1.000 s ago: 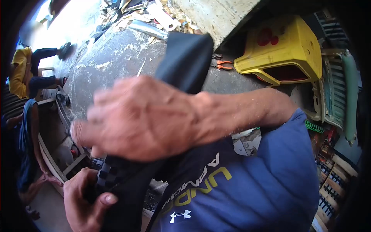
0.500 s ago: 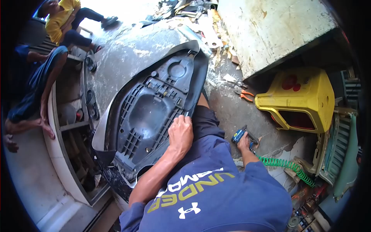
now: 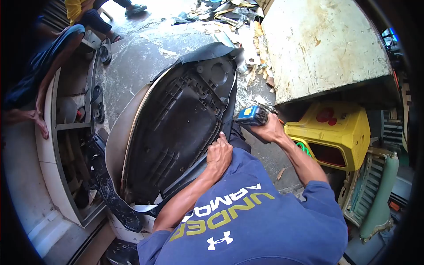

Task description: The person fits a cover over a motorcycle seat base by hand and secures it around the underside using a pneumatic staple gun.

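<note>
A motorcycle seat lies bottom up across my lap, its black plastic base facing me and tilted. Loose dark cover material hangs round its rim, with a pale underside at the left. My left hand grips the near right edge of the cover, fingers curled and the index finger stretched along the rim. In my right hand is a blue and black air staple gun, held just right of the seat edge. Its nose is hard to make out.
A yellow plastic box lies at the right, below a worn pale tabletop. A green coiled hose shows beside the box. Scraps litter the floor ahead. At the left, people sit near an open-fronted cabinet.
My right hand has brought the staple gun up from low on the right to the seat's edge. The seat has tipped, and my left hand has shifted slightly right along the rim.
</note>
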Demonstrator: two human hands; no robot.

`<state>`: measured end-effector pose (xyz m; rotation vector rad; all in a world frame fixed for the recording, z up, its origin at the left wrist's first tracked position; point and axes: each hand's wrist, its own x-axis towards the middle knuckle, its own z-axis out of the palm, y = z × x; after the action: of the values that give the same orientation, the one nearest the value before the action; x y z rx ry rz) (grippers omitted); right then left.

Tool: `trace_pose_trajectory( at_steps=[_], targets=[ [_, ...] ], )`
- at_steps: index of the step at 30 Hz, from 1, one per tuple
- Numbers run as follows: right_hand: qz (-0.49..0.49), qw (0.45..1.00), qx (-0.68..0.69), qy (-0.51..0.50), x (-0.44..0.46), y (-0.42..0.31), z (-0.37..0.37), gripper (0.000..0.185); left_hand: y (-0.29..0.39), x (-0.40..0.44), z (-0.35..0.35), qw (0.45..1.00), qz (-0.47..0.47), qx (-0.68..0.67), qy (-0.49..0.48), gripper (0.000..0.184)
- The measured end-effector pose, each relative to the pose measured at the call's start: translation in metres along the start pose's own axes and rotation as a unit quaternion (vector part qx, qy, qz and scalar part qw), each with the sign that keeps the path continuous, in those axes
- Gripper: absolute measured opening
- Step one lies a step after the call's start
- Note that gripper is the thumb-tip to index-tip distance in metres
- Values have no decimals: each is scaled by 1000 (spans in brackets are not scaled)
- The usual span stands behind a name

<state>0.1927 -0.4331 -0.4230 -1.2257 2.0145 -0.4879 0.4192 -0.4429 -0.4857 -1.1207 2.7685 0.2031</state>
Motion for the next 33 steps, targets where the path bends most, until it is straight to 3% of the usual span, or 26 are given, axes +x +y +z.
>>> trace_pose_trajectory(
  at_steps=[3, 6, 10, 15, 19, 21, 25, 33],
  targets=[
    [11, 994, -87, -61, 19, -45, -9, 43, 2, -1, -5, 1000, -10, -17, 12, 49],
    [-56, 987, -127, -80, 31, -37, 2, 44, 2, 2, -3, 1000, -8, 2, 21, 48],
    [-19, 975, -188, -115, 33, -33, 11, 44, 7, 0, 2, 999, -10, -4, 30, 49],
    [-23, 971, -197, -134, 29, -68, 4, 44, 7, 0, 5, 999, -8, -9, 40, 50],
    [-49, 973, -185, -133, 31, -57, 4, 44, 8, 2, 3, 999, -20, -15, 34, 49],
    [-45, 983, -159, -87, 26, -52, 3, 43, 8, 5, 1, 999, -27, -16, 36, 49],
    [-57, 979, -161, -112, 19, -45, 7, 44, 10, 1, 3, 998, -29, -31, 35, 47],
    [-56, 963, -232, -121, 17, -64, 15, 43, 10, 2, 7, 998, -40, -35, 44, 45]
  ],
)
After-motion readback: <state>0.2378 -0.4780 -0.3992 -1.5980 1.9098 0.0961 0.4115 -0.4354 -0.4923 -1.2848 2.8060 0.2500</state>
